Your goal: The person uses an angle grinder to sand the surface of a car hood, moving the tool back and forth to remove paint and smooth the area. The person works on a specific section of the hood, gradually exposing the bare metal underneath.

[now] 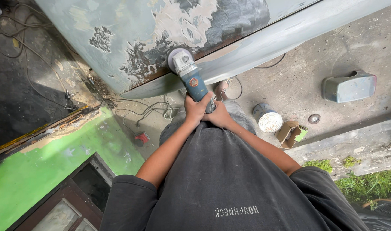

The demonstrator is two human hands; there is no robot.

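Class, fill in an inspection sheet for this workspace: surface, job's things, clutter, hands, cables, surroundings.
Surface: grey body panel, paint flaked, filler patches.
Job's things: blue angle grinder, disc against the panel's lower edge.
Clutter: tin can, small cardboard box, loose disc, grey moulded cover.
Hands: left hand and right hand both grip the grinder's body.
Cables: wires tangled on the concrete.
Surroundings: green wall, grass.

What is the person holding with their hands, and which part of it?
An angle grinder. The left hand and right hand both wrap around the rear of its blue body, while its round head at the far end rests against the patchy vehicle panel.
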